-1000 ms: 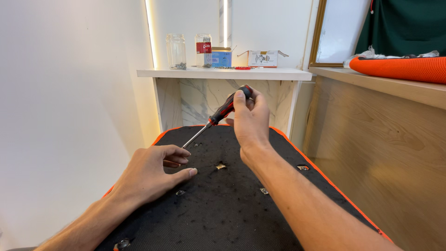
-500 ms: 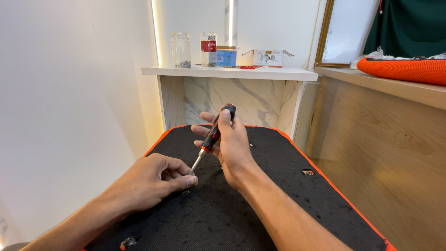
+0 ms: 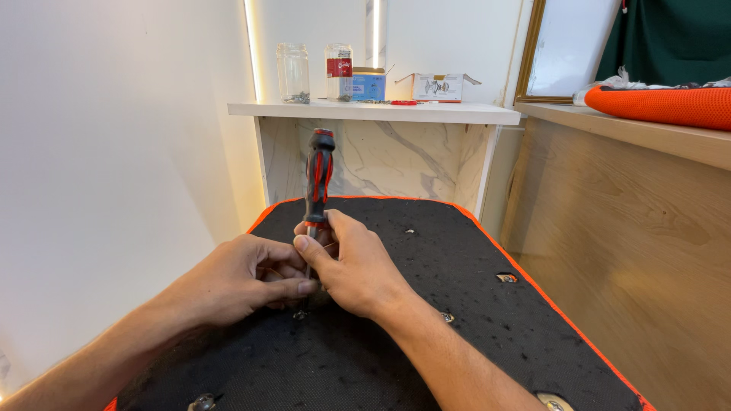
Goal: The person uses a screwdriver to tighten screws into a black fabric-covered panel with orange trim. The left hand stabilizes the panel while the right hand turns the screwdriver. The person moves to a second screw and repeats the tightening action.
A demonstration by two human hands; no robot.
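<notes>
Fingers point(image 3: 304, 247) of the right hand point(image 3: 358, 270) wrapped around the lower end of a screwdriver point(image 3: 317, 179), just beneath the black-and-red handle, shaft pinched between them. Stood nearly upright, handle topmost, tip lowered onto a small metal fitting point(image 3: 301, 313) in the black fabric panel point(image 3: 426, 335). Left hand point(image 3: 236, 278) curled beside, fingertips pressed against the shaft near the tip and touching the right hand. Both hands rested on the panel, edged in orange. More small metal fittings scattered across the fabric, one point(image 3: 507, 278) near the right edge, another point(image 3: 448, 317) beside the right forearm. Behind, a white shelf point(image 3: 373, 113) bearing two glass jars point(image 3: 293, 72) and small cardboard boxes point(image 3: 442, 87). White wall to the left, wooden panelling point(image 3: 632, 228) to the right.
</notes>
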